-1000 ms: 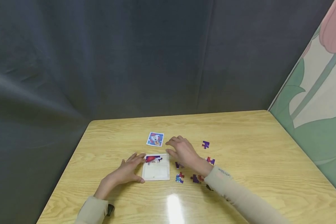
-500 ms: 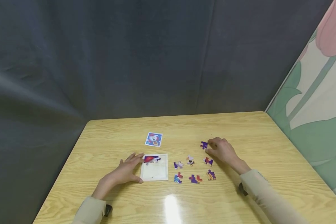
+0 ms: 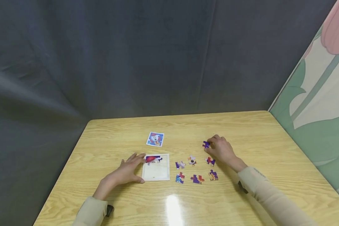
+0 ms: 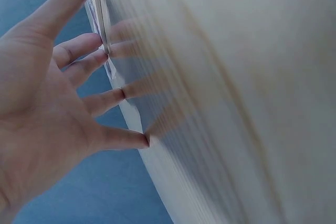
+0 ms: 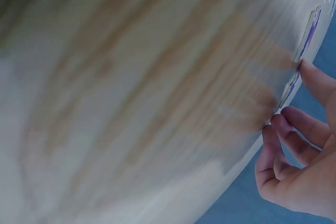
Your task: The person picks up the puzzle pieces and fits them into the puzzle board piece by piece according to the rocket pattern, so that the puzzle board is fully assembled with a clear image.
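Observation:
My left hand [image 3: 127, 171] spreads its fingers along the left side of a white square puzzle tray [image 3: 158, 174], fingertips and thumb right at its edge. Joined pieces [image 3: 152, 159] with red, purple and white print lie in the tray's upper left corner. In the left wrist view, the straight fingers [image 4: 122, 137] come down at the tabletop. Farther right, my right hand [image 3: 222, 150] has thumb and fingertips at a purple jigsaw puzzle piece [image 3: 206, 144]. Seen from the right wrist, that piece [image 5: 289, 88] lies flat between thumb and curled fingers.
Several loose puzzle pieces [image 3: 197, 179] lie right of the tray, among them a white one with an eye [image 3: 191, 160] and a red and purple one [image 3: 210, 161]. A picture card [image 3: 155, 139] lies behind the tray. A dark curtain [image 3: 158, 62] hangs beyond the wooden table [image 3: 124, 131].
My right hand has moved right from above the tray to the purple piece, uncovering other loose pieces, and has closed in on it. The left hand keeps its place at the tray.

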A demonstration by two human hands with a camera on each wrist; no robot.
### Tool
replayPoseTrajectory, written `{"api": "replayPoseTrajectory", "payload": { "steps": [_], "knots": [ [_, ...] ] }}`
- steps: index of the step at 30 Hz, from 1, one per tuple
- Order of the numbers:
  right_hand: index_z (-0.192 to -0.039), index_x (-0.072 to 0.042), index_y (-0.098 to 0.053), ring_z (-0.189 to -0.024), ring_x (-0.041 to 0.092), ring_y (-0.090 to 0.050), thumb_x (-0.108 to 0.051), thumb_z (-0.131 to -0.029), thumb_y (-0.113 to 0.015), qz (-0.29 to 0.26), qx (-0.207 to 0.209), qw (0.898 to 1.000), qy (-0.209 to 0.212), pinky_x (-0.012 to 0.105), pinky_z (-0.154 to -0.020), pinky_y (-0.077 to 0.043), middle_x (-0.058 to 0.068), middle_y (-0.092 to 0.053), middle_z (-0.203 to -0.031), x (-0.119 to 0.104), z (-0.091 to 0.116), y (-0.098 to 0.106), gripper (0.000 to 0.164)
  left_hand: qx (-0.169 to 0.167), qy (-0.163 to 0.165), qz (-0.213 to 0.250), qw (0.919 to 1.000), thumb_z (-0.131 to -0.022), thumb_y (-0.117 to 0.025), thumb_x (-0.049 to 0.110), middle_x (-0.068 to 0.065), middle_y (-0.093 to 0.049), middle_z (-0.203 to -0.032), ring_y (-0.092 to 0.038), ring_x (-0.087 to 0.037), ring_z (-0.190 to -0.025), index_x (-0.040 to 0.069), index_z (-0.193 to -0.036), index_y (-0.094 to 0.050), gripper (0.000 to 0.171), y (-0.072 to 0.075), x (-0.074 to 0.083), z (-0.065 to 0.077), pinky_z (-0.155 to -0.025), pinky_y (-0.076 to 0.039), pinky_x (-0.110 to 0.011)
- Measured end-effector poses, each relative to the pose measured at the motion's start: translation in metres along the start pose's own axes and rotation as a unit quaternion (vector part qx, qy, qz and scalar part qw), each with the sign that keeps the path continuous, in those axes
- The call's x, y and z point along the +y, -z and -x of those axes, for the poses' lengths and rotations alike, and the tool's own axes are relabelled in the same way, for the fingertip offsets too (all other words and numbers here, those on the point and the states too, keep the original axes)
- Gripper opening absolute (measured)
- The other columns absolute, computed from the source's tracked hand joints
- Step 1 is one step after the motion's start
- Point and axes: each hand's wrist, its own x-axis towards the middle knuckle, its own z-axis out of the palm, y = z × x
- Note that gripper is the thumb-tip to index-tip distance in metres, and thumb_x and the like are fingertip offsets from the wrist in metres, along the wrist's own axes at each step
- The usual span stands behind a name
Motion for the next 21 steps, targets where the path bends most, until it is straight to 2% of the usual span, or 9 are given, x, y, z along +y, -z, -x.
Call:
{"api": "replayPoseTrajectory", "payload": {
  "steps": [10, 17, 21],
  "knots": [
    [-0.108, 0.006, -0.067, -0.088, 0.034, -0.056, -0.021, -0.083, -0.076, -0.009, -0.004, 1.0, -0.007, 0.046, -0.071, -0.052, 0.018, -0.062, -0.105, 0.0012, -0.0037, -0.0007, 0.038, -0.004, 0.01, 0.005, 0.9999, -0.073, -0.083, 0.035, -0.006, -0.026, -0.158, -0.008, -0.037, -0.146, 0.011, -0.138, -0.05, 0.077, 0.0004, -0.0007, -0.0005, -0.1, -0.004, -0.079],
    [-0.104, 0.007, -0.067, -0.08, 0.026, -0.053, -0.02, -0.082, -0.076, -0.013, -0.011, 1.0, 0.003, 0.039, -0.067, -0.048, 0.014, -0.06, -0.094, 0.0026, -0.0051, -0.0008, 0.036, -0.003, 0.015, 0.001, 0.9999, -0.073, -0.083, 0.035, -0.006, -0.026, -0.158, -0.008, -0.037, -0.146, 0.011, -0.137, -0.05, 0.076, -0.0001, -0.0014, -0.0017, -0.1, -0.005, -0.08],
    [-0.101, 0.007, -0.067, -0.074, 0.022, -0.051, -0.02, -0.081, -0.076, 0.003, -0.007, 1.0, 0.021, 0.033, -0.061, -0.046, 0.01, -0.058, -0.087, 0.0021, -0.0063, -0.0013, 0.035, -0.003, 0.012, 0.002, 0.9999, -0.073, -0.083, 0.035, -0.006, -0.026, -0.157, -0.009, -0.037, -0.146, 0.011, -0.137, -0.05, 0.075, -0.0003, -0.0011, -0.0017, -0.099, -0.005, -0.08]
  ]
}}
